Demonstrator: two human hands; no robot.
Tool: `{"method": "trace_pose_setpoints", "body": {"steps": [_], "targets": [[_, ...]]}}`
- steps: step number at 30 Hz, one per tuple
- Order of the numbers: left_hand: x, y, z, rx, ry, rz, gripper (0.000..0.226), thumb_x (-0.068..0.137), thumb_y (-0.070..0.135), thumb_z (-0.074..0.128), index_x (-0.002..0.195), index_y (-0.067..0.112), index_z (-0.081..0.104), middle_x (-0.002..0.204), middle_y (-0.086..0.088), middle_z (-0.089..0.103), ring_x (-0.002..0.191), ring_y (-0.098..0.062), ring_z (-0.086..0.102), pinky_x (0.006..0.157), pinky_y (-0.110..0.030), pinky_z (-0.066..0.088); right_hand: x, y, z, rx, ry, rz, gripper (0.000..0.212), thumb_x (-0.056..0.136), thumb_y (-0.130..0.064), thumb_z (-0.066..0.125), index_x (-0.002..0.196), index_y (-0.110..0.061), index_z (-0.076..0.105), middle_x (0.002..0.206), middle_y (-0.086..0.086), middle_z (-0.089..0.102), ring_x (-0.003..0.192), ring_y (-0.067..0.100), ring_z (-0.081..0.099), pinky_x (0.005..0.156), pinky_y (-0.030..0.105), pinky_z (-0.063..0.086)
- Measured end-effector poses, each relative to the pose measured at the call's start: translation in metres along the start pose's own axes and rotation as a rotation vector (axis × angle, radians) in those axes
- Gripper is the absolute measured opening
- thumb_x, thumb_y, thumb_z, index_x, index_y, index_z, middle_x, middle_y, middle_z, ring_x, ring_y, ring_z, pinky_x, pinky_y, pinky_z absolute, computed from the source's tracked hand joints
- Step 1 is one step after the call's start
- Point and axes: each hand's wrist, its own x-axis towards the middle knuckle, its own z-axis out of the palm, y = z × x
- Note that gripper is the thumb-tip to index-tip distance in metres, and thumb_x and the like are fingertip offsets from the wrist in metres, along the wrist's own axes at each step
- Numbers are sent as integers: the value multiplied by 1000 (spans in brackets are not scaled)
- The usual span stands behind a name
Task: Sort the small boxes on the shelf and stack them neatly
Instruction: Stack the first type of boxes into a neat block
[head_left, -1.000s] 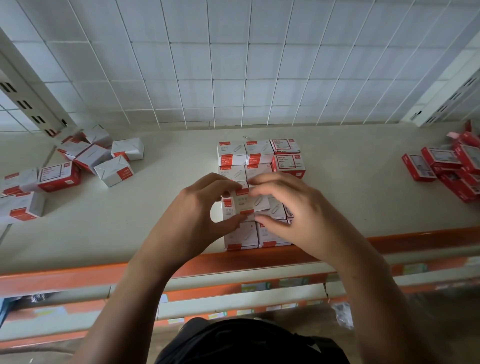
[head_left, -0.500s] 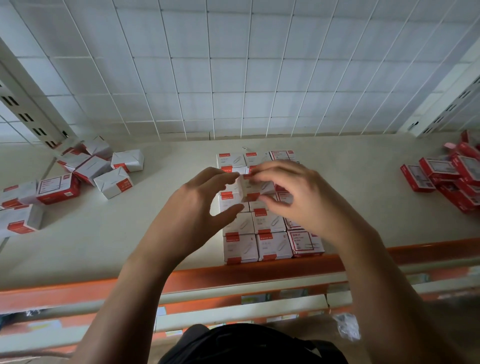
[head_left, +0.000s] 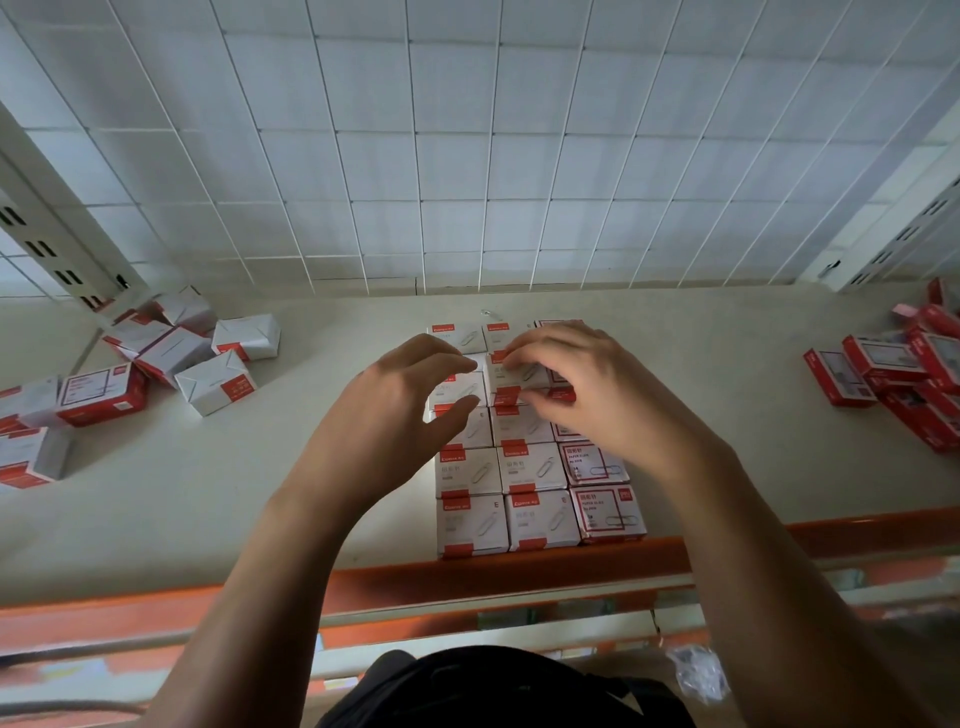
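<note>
Now pinched flat in right hand (head_left: 597, 395): small white box (head_left: 511, 375), red band turned toward shelf (head_left: 332, 493) front edge, long axis unclear; left hand (head_left: 384, 415) open beside.

Small white cardboard boxes with red bands (head_left: 470, 522) lie flat in a tight grid mid-shelf, the front row at the orange edge. The right column boxes (head_left: 605, 512) bear red-framed labels. One white box (head_left: 511, 375) sits over the grid's far part, pinched by the right hand (head_left: 597, 400). A tumbled heap of similar boxes (head_left: 208, 364) lies far left, and a jumble of mostly red boxes (head_left: 883, 374) far right.
</note>
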Motion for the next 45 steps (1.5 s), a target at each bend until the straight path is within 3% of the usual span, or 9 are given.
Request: {"method": "trace_pose_setpoints", "body": {"steps": [4, 9, 18, 22, 27, 31, 34, 37, 45], "targets": [[9, -4, 5, 28, 8, 33, 29, 84, 19, 72, 112, 12, 69, 114, -1, 65, 103, -22, 62, 82, -34, 53, 2, 3, -4, 37, -2, 19, 34, 85, -32, 68, 117, -21, 67, 131, -5, 56, 126, 12, 48, 107, 38, 42], [22, -11, 13, 119, 14, 9, 35, 83, 19, 73, 117, 14, 67, 121, -3, 62, 109, -26, 58, 86, -41, 52, 8, 10, -10, 31, -134, 109, 58, 83, -43, 73, 135, -29, 53, 157, -6, 32, 145, 10, 24, 115, 33, 21], [32, -18, 17, 83, 47, -14, 22, 88, 9, 66, 107, 15, 73, 115, -1, 67, 106, -24, 61, 76, -38, 56, 16, 14, -10, 43, -155, 159, 61, 79, -49, 72, 135, -32, 54, 148, -9, 46, 136, 13, 40, 115, 38, 30], [34, -20, 17, 85, 28, -10, 22, 88, 11, 67, 108, 16, 72, 117, 0, 66, 107, -22, 61, 78, -41, 57, 14, 15, -10, 47, -177, 173, 65, 80, -49, 72, 139, -33, 49, 152, -10, 39, 141, 12, 33, 117, 39, 27], [27, -7, 15, 52, 7, 57, 30, 89, 31, 61, 115, 19, 68, 121, 2, 64, 107, -18, 60, 83, -30, 52, -1, 25, -23, 66, -179, 221, 78, 78, -49, 75, 146, -28, 41, 160, -11, 24, 145, -2, 8, 118, 31, 14], [27, -4, 22, 28, -78, 90, 35, 86, 39, 66, 118, 23, 68, 126, 5, 61, 114, -17, 56, 88, -37, 54, -10, 29, -29, 93, -204, 298, 77, 82, -40, 76, 148, -31, 38, 161, -11, 22, 148, 5, 13, 115, 29, 15], [28, -2, 27, 33, -75, 106, 28, 86, 31, 69, 112, 23, 71, 122, 4, 64, 112, -19, 57, 84, -43, 55, -13, 31, -28, 153, -179, 314, 69, 85, -32, 75, 146, -29, 43, 158, -11, 28, 141, 6, 29, 104, 12, 22], [30, 1, 28, 44, -61, 139, 24, 84, 25, 71, 108, 21, 73, 118, 1, 66, 107, -22, 59, 81, -43, 55, -13, 33, -29, 154, -176, 319, 67, 85, -31, 75, 145, -26, 45, 156, -11, 31, 138, 5, 33, 92, -2, 18], [31, 6, 30, 65, -55, 149, 21, 83, 19, 73, 105, 20, 74, 116, -2, 67, 106, -27, 60, 79, -43, 56, -12, 34, -30, 137, -190, 284, 67, 86, -32, 73, 146, -27, 45, 158, -11, 29, 140, 3, 28, 106, 12, 21]]}}
